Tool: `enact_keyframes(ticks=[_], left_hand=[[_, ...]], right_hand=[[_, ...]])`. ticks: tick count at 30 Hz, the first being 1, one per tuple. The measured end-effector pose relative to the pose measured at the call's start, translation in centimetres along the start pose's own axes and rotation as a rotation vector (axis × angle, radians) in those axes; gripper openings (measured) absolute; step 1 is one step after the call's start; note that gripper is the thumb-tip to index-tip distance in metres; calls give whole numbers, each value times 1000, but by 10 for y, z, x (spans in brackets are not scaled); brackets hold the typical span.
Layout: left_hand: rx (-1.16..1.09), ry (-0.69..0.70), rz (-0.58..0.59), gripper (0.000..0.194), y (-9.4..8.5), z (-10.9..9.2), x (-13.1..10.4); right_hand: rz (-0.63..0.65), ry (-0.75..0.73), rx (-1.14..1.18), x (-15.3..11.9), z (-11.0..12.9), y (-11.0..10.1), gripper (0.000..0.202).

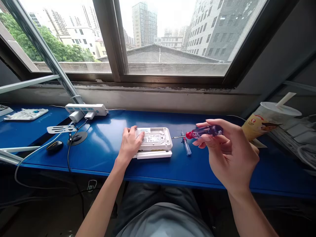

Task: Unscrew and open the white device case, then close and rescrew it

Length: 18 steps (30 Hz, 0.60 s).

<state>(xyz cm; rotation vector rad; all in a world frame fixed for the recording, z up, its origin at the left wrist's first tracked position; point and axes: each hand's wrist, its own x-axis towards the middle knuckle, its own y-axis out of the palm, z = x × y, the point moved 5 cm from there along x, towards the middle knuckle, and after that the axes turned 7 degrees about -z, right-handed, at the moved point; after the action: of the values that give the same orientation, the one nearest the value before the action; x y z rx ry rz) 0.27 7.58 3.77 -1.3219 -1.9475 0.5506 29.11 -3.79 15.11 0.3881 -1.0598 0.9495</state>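
Note:
A white vented device [156, 139] with a printed label lies on the blue table. My left hand [130, 141] grips its left end, fingers over the far edge and thumb on top. White flat bars [154, 154] run along the device's near side. My right hand [228, 148] is raised to the right, its fingers closed around a screwdriver [203, 132] with a red and purple handle. The screwdriver's metal tip points left, close to the device's right edge. A second screwdriver [187, 147] with a clear handle rests on the table between the device and my right hand.
On the left are a power strip [97, 109] with plugs and cables, a black mouse [54, 146] and a round-based stand [81, 138]. A drink cup [265, 120] with a straw stands at right, beside piled white parts [302, 135]. The table's front edge [158, 179] faces me.

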Motion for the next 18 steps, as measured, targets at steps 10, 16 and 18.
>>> enact_keyframes(ticks=[10, 16, 18], left_hand=[[-53, 773, 190, 32, 41, -106, -46], [12, 775, 304, 33, 64, -121, -45], [48, 787, 327, 31, 66, -125, -45]], right_hand=[[-24, 36, -39, 5, 1, -6, 27], [-47, 73, -46, 9, -1, -12, 24], [-39, 74, -68, 12, -3, -15, 25]])
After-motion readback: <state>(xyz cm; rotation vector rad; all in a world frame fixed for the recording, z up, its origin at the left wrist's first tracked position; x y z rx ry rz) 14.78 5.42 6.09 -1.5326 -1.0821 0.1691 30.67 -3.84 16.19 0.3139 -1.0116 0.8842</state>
